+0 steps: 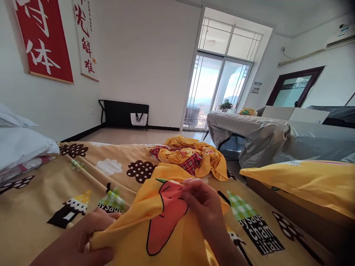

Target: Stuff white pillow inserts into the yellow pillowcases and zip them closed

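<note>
A yellow cloth with a large orange-red carrot print (pixel 169 218) is stretched between my hands, low in the head view. My left hand (pixel 85 236) grips its left edge, thumb below and fingers above. Near the top of the carrot print, my right hand (pixel 201 197) pinches the fabric between thumb and fingers. Whether the cloth is a garment or a cover I cannot tell. Just beyond my hands lies a crumpled heap of yellow and red plaid fabric (pixel 191 153). All of this is above or on a tan patterned bedspread (pixel 111 184).
White pillows (pixel 24 146) sit at the left edge of the bed. To the right, a cardboard box (pixel 299 207) has yellow cloth (pixel 305 181) draped on top. Behind it stands a table covered in plastic sheeting (pixel 249 125). A black folded frame (pixel 122 114) leans on the far wall.
</note>
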`<state>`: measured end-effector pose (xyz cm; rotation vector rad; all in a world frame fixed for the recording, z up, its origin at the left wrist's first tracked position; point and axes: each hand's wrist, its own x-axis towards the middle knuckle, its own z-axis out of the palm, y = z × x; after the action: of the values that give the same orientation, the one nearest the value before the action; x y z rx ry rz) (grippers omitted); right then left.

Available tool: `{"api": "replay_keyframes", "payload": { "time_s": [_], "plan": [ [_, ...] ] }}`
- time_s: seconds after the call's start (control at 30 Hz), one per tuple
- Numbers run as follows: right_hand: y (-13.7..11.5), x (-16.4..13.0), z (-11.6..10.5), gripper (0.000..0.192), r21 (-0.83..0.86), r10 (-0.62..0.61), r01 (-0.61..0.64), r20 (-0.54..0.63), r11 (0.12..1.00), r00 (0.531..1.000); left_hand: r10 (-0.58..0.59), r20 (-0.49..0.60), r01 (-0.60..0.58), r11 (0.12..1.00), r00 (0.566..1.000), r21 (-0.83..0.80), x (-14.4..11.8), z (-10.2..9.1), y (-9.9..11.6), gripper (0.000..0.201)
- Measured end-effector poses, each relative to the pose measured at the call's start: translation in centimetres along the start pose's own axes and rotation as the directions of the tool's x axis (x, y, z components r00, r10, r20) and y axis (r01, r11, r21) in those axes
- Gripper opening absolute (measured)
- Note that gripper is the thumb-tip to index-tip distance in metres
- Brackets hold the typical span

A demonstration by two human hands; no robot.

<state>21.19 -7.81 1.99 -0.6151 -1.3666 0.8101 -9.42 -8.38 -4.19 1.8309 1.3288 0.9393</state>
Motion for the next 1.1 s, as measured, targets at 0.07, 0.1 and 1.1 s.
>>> {"api": "replay_keyframes", "payload": {
  "time_s": [0.07,0.1,1.1],
  "plan": [
    [0.1,0.3,-0.6,0.009,-0.02,0.014,-0.014,-0.027,1.0,1.0,-0.014,0.087,0.01,0.999,0.996,0.053,0.3,-0.2,1.0,0.051],
    [0.2,0.5,-0.7,0.01,-0.029,0.026,-0.027,-0.032,0.999,0.999,-0.034,0.162,0.021,0.997,0.986,0.08,0.6,-0.2,1.4,0.054],
    [-8.4,10.3,-0.2,0.01,-0.499,-0.308,0.229,-0.08,0.836,0.948,0.648,-0.56,0.118,0.593,0.516,0.796,2.0,-4.2,4.0,0.016]
  ]
}}
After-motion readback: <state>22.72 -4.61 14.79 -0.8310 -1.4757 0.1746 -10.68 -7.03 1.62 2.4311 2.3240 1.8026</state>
